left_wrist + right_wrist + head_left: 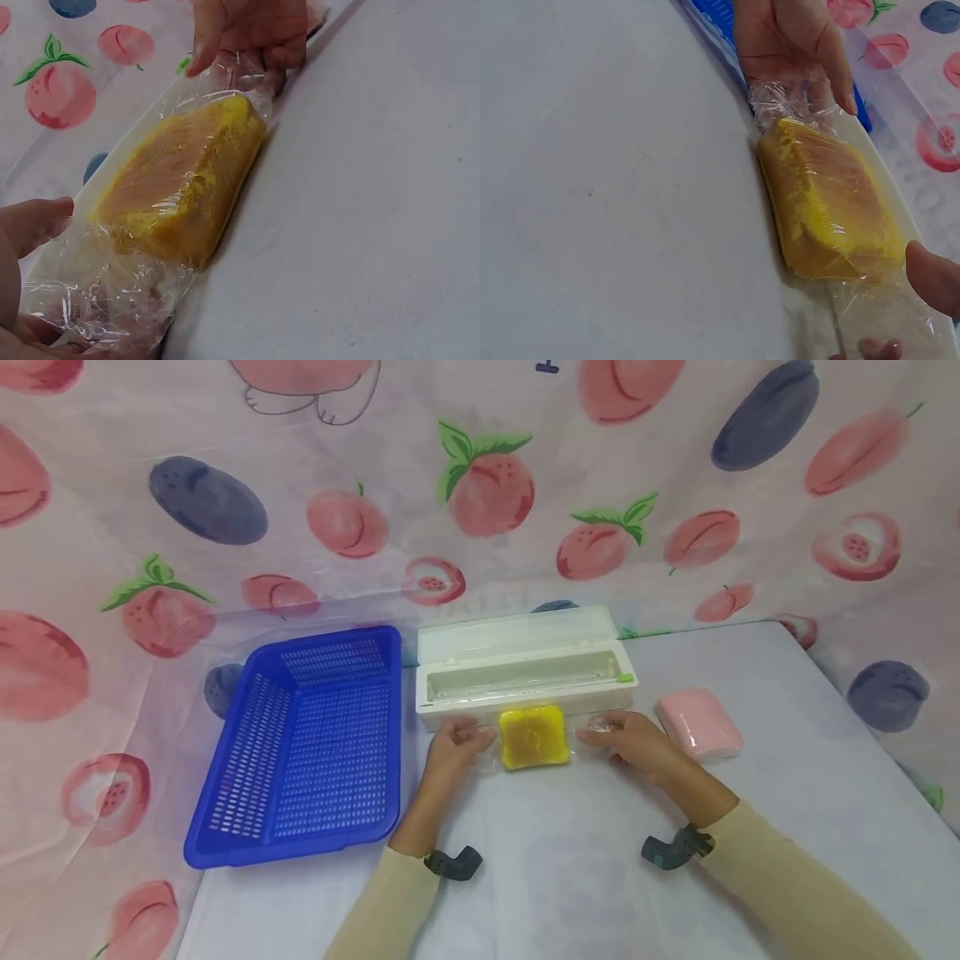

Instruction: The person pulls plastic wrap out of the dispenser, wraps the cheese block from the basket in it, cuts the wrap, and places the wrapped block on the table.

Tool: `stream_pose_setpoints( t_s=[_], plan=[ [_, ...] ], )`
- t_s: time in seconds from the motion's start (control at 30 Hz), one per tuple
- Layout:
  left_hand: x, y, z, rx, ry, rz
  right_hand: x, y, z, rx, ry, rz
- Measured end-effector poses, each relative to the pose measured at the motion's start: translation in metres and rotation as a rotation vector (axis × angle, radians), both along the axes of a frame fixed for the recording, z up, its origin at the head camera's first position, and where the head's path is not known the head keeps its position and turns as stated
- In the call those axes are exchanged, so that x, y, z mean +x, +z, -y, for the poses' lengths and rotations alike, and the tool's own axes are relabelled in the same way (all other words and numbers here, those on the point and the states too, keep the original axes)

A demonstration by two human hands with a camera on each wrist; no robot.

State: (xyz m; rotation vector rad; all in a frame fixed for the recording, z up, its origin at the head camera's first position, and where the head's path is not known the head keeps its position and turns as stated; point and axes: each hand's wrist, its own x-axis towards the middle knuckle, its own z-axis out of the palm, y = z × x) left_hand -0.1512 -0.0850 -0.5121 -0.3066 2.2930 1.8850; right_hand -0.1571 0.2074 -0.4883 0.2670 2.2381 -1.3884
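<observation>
A yellow bread-shaped block (534, 737) with a browned top sits between the two hands, covered in clear cling film (112, 292) that sticks out loosely at both ends. At its left end is my left hand (456, 745), fingers under the loose film and thumb held apart above it. My right hand (628, 739) is at the opposite end in the same way, its fingertips beneath the film and the thumb (932, 279) raised off it. Right behind the block stands a white cling film dispenser box (525, 703), its lid (517, 633) tipped back.
To the left is an upright blue plastic basket (392, 735) with slotted walls. A pink rounded block (699, 723) lies on the white-covered table (570, 877) beyond the right forearm. A fruit-print cloth (525, 560) hangs behind the table.
</observation>
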Motion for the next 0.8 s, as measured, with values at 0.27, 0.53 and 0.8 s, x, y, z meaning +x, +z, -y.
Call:
stream_pose_setpoints(
  t_s=[0.27, 0.53, 0.8],
  plan=[
    [0.001, 0.001, -0.006, 0.009, -0.136, 0.022, 0.000, -0.005, 0.005, 0.022, 0.063, -0.038],
    [0.019, 0.010, -0.002, -0.057, -0.360, 0.226, 0.008, -0.001, 0.005, 0.057, 0.025, -0.018],
    [0.028, 0.012, -0.017, -0.187, -0.398, 0.114, 0.020, -0.001, 0.018, -0.185, 0.145, 0.122]
  ],
)
